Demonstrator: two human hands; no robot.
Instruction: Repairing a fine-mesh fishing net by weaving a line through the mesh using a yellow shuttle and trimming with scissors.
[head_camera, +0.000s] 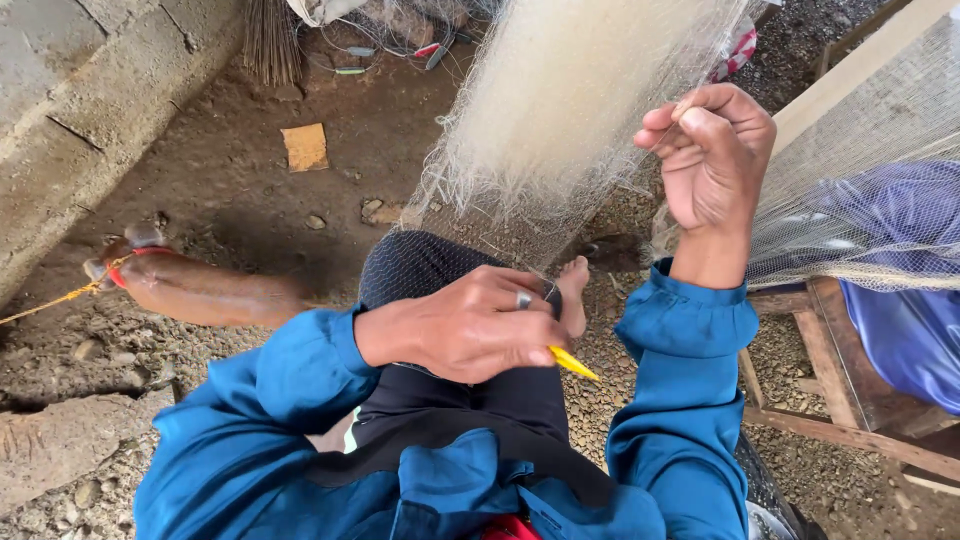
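Note:
My left hand (470, 325) rests over my knee and grips a yellow netting needle (574, 364), whose tip sticks out to the right. A ring sits on one finger. My right hand (712, 150) is raised, fingers pinched on a strand of the pale fishing net (560, 100) that hangs down from above. Both arms wear blue sleeves. My bare foot (573, 290) shows between the hands on the gravel.
A brown dog (190, 285) with a red collar and orange rope lies on the dirt at the left, beside a concrete wall (70, 110). More net drapes over a wooden frame (850, 390) and a blue cloth (900, 300) at the right.

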